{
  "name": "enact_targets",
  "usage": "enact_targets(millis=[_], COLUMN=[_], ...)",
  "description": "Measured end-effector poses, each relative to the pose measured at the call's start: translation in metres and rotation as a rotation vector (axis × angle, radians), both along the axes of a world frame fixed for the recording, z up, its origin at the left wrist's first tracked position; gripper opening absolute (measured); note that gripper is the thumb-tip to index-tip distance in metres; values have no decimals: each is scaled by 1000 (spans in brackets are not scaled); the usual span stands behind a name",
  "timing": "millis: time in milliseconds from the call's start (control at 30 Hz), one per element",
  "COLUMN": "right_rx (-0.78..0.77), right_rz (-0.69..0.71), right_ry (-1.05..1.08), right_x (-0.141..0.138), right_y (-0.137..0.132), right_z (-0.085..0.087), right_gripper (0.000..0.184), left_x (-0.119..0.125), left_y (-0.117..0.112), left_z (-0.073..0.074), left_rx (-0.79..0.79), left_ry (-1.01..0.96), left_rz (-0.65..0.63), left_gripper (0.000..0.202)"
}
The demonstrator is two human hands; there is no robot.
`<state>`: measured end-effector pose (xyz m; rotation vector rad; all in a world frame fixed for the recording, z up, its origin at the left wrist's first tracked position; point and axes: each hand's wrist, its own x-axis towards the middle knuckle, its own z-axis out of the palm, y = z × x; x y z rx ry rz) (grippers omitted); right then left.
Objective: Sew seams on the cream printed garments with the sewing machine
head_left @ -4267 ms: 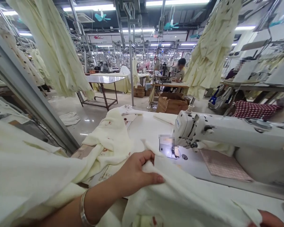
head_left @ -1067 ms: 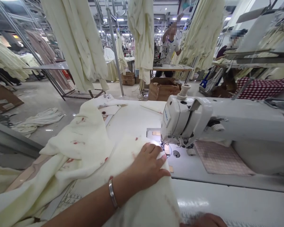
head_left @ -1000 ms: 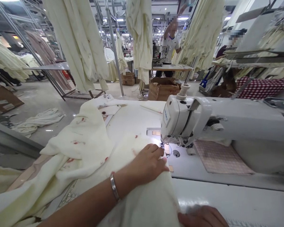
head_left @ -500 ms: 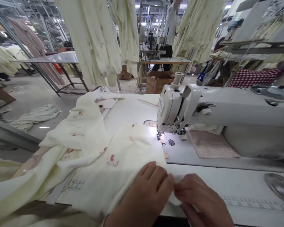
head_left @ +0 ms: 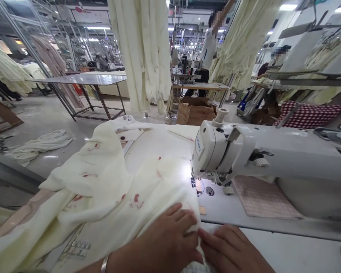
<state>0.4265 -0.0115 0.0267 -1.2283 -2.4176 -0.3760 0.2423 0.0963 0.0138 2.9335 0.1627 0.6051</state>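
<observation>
A cream fabric piece (head_left: 159, 185) with small reddish printed figures lies across the sewing machine bed, its right edge at the needle area. My left hand (head_left: 170, 235) rests over it, gripping the near right edge between fingers and thumb. Close beside it, my right hand (head_left: 230, 246) pinches the same edge, its fingertips partly hidden. Just beyond both hands stands the white sewing machine (head_left: 210, 148), its lamp lighting the cloth by the presser foot (head_left: 193, 182).
A pink checked cloth (head_left: 265, 197) lies under the machine arm. More cream fabric (head_left: 102, 163) spreads leftward over the table edge. Ahead are hanging cream garments (head_left: 144, 53), a cardboard box (head_left: 194, 112) and a metal table (head_left: 82, 78). Someone in white (head_left: 208, 45) stands farther back.
The view has tilted up a little, so the machine sits lower. My left hand has spread its fingers slightly on the cloth; my right hand has come closer to it. A background person's arm is now visible, raised.
</observation>
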Motion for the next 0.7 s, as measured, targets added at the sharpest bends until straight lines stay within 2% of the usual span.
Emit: enact_targets(millis=[133,267,433,700], right_rx=[19,-83,-138,-145], right_rz=[-19,-78,-148,-250], right_ry=[88,155,119,66], right_x=[8,17,22,23], right_y=[29,50,55,54], right_z=[-1,-8,-15,-18], right_gripper=[22,22,27,27], left_x=[11,22,24,28], left_y=[33,57,65,73], left_z=[11,10,5,11], left_rx=[-11,11,10,-18], left_ry=[64,86,77,93], left_rz=[-29,-66,-120,-148], left_gripper=[24,22,19,20])
